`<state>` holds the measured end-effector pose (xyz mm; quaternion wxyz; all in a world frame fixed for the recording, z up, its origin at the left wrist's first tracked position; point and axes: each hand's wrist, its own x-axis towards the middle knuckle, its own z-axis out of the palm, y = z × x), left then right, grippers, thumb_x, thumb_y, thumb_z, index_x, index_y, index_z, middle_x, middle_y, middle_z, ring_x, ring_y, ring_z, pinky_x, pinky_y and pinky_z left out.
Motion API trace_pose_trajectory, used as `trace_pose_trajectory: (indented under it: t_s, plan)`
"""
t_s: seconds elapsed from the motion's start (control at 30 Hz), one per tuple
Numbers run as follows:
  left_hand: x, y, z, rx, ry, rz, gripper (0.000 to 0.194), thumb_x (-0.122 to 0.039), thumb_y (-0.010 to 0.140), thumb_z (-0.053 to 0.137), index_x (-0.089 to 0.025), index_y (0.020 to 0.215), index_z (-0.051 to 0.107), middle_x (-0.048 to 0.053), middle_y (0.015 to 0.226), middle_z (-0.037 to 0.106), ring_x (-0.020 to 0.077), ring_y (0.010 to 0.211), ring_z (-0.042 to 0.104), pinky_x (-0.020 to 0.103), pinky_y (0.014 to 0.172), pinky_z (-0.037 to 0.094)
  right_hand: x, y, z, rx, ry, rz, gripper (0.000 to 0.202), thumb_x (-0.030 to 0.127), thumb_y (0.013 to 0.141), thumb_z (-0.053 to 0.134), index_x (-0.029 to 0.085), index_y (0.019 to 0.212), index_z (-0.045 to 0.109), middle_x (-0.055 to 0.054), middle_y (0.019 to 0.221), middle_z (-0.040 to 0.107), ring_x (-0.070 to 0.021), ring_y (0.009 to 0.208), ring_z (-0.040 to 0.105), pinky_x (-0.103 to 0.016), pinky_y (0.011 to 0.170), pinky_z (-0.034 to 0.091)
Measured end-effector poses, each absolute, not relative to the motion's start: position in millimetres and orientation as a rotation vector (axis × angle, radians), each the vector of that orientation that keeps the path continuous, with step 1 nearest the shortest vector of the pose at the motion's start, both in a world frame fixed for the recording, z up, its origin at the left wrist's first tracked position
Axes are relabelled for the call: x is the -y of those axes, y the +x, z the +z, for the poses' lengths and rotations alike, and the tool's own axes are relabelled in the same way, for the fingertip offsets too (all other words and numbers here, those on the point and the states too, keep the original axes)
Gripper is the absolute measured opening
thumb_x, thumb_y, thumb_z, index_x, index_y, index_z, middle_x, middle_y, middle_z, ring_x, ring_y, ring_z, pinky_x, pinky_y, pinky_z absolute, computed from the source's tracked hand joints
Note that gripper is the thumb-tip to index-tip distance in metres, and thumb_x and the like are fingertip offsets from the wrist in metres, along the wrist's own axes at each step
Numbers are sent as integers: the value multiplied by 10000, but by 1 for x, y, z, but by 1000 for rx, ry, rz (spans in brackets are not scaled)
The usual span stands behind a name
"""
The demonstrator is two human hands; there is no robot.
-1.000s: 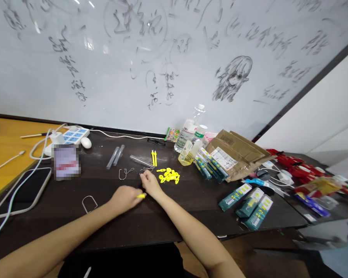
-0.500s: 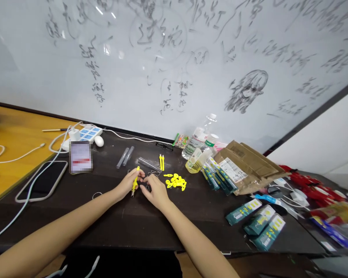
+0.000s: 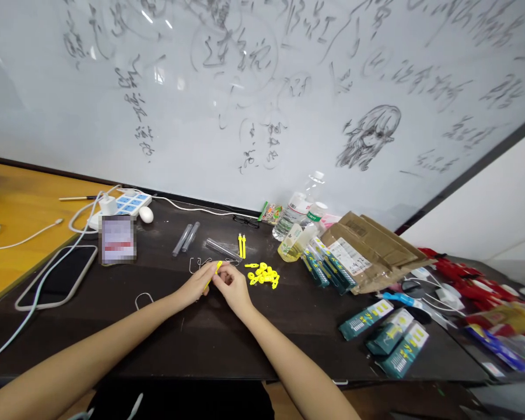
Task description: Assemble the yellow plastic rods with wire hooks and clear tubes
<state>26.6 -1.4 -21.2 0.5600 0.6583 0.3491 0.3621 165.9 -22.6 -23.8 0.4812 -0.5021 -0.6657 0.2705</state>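
Note:
My left hand [image 3: 198,284] is closed on a slim yellow piece [image 3: 219,267], whose top end shows above the fingers. My right hand [image 3: 235,287] touches the left one, its thumb and fingers pinched at the upper end of that same piece. Just right of the hands lies a pile of small yellow parts [image 3: 265,274]. Two yellow sticks with pale tips [image 3: 242,246] stand out behind the pile. Clear tubes [image 3: 187,238] lie behind the hands, another clear tube [image 3: 222,249] nearer them. Thin wire loops [image 3: 200,265] lie beside the fingers, one more [image 3: 144,298] to the left.
On the left are a phone [image 3: 56,277], a power strip [image 3: 131,204] and a white egg-shaped object [image 3: 146,214]. Bottles [image 3: 291,217], a brown package [image 3: 371,251] and green boxes [image 3: 367,319] stand or lie to the right. A whiteboard [image 3: 179,140] rises behind.
My right hand has closed in against my left and now pinches the yellow piece's upper end. The piece has tilted and moved slightly right. The view has shifted slightly.

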Motion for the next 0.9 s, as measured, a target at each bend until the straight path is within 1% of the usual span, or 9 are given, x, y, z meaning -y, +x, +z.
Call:
trace_pose_trajectory:
  t_s: [0.07, 0.13, 0.23, 0.3, 0.37, 0.5, 0.7, 0.8, 0.9]
  plan:
    - [2, 26, -22, -861, 1630, 866, 481, -489, 905, 294, -188, 1242, 459, 18, 808, 539, 93, 552, 440, 198, 438, 328, 22, 168, -22, 1531, -1180, 727, 188, 359, 798, 545, 180, 817, 599, 30, 601, 475, -109, 551, 428, -229, 549, 382]
    - [2, 24, -22, -873, 1730, 903, 432, -449, 914, 293, -191, 1228, 439, -6, 748, 531, 98, 552, 447, 212, 488, 361, 22, 171, -20, 1480, -1153, 747, 212, 372, 807, 539, 179, 872, 599, 20, 635, 512, -115, 578, 461, -232, 567, 403]
    - [0, 18, -18, -918, 1885, 948, 293, -385, 911, 328, -189, 1076, 470, -25, 729, 550, 101, 558, 472, 243, 593, 404, 22, 180, -18, 1576, -1163, 677, 218, 367, 790, 572, 185, 905, 608, 7, 674, 541, -118, 595, 485, -234, 579, 422]
    - [-2, 13, -14, -997, 1976, 963, 217, -361, 895, 368, -192, 973, 480, -35, 681, 540, 118, 594, 505, 249, 623, 400, 22, 187, -17, 1705, -1207, 559, 222, 362, 788, 577, 193, 926, 617, -2, 686, 553, -124, 599, 489, -244, 597, 432]
    - [-2, 8, -8, -1069, 2073, 965, 201, -361, 887, 381, -202, 937, 494, -34, 672, 541, 134, 629, 530, 248, 635, 394, 22, 192, -16, 1837, -1243, 400, 228, 360, 801, 563, 200, 951, 627, -22, 711, 571, -141, 638, 503, -266, 648, 439]
    - [-1, 5, -1, -1092, 2234, 895, 230, -396, 879, 389, -231, 941, 537, -22, 718, 600, 153, 676, 575, 240, 646, 397, 23, 197, -16, 2015, -1256, 162, 228, 371, 838, 519, 213, 944, 644, -54, 741, 589, -184, 742, 540, -292, 717, 425]
    - [1, 6, -6, -1123, 2324, 840, 250, -399, 881, 382, -247, 1014, 528, -16, 749, 647, 168, 692, 613, 245, 652, 404, 25, 195, -16, 2041, -1286, 108, 205, 341, 841, 514, 214, 942, 640, -68, 788, 617, -197, 795, 563, -292, 744, 426]
    - [1, 7, -7, -1108, 2313, 850, 250, -373, 874, 398, -239, 1062, 493, -20, 723, 638, 165, 667, 610, 247, 643, 407, 25, 197, -15, 2046, -1318, 49, 197, 332, 839, 523, 214, 951, 633, -72, 814, 627, -203, 816, 569, -292, 747, 428]
    - [3, 7, -7, -1051, 2282, 829, 186, -303, 856, 415, -231, 1013, 485, -19, 727, 631, 168, 683, 612, 260, 661, 416, 25, 197, -13, 2069, -1316, 23, 186, 329, 841, 523, 212, 945, 623, -72, 827, 633, -202, 817, 572, -293, 740, 430]
